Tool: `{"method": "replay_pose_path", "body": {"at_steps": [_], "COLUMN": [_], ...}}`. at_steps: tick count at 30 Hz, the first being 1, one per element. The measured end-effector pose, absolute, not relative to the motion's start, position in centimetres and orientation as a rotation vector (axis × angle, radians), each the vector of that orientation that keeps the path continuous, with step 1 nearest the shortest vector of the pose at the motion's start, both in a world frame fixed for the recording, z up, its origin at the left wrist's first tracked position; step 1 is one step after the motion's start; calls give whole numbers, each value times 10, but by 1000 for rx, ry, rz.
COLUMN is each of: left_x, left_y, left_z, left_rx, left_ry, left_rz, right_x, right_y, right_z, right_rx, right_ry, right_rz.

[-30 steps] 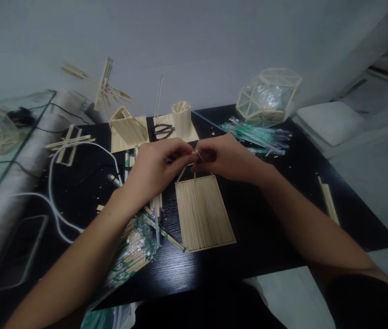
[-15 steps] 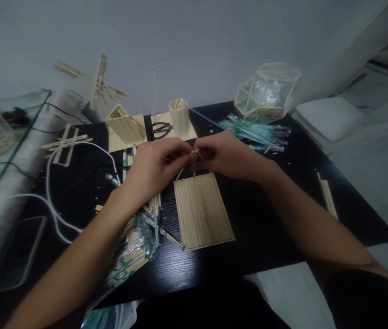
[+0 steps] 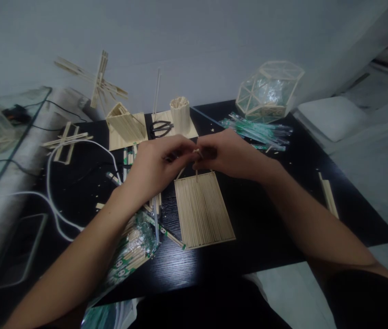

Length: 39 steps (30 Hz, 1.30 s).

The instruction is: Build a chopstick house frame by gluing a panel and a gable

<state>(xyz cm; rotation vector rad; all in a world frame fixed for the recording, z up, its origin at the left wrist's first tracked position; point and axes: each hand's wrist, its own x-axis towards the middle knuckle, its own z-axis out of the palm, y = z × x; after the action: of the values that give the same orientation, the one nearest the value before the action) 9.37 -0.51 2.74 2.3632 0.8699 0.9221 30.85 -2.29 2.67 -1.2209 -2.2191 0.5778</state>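
My left hand (image 3: 163, 157) and my right hand (image 3: 226, 153) meet above the top edge of a flat panel of wooden sticks (image 3: 206, 210). Fingertips of both hands are pinched together on thin wooden sticks (image 3: 197, 172), whose upper ends show between them. A slanting stick also runs from under the left hand to the panel's upper left corner. The panel lies flat on the black table (image 3: 265, 228). My fingers hide most of the spot where the sticks come together.
Packaged chopsticks (image 3: 132, 253) lie at left, near a white cable (image 3: 48, 183). Behind stand a stick house (image 3: 125, 125), scissors (image 3: 161, 129), and a round stick holder (image 3: 180, 116). Green-and-clear wrappers (image 3: 255, 130) and a geometric stick-framed container (image 3: 269, 89) are at back right.
Both hands keep their pinch in nearly the same place. The upright stick between them has shifted slightly right and its lower end now overlaps the panel; the view has moved a little.
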Motion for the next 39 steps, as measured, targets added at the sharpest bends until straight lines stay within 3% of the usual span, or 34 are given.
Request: {"method": "replay_pose_path", "body": {"at_steps": [6,12,21,39], "left_x": [93,92,91,91], "left_y": [-5,-4,-6,-6], "left_z": [29,30,33,32], "left_rx": [2383,2378,2364,2335], "left_ry": [898,895,901,964], "left_rz": [928,920,916,917], "right_x": [309,316,316,313], "right_y": [-24,-28,-27,-28], "right_z": [30,37,37,35], "right_rx": [-1275,-1127,-1158,-1172], "right_ry": [-2190,-2039,-2107,-2096], "right_rz": [620,907,711,704]}}
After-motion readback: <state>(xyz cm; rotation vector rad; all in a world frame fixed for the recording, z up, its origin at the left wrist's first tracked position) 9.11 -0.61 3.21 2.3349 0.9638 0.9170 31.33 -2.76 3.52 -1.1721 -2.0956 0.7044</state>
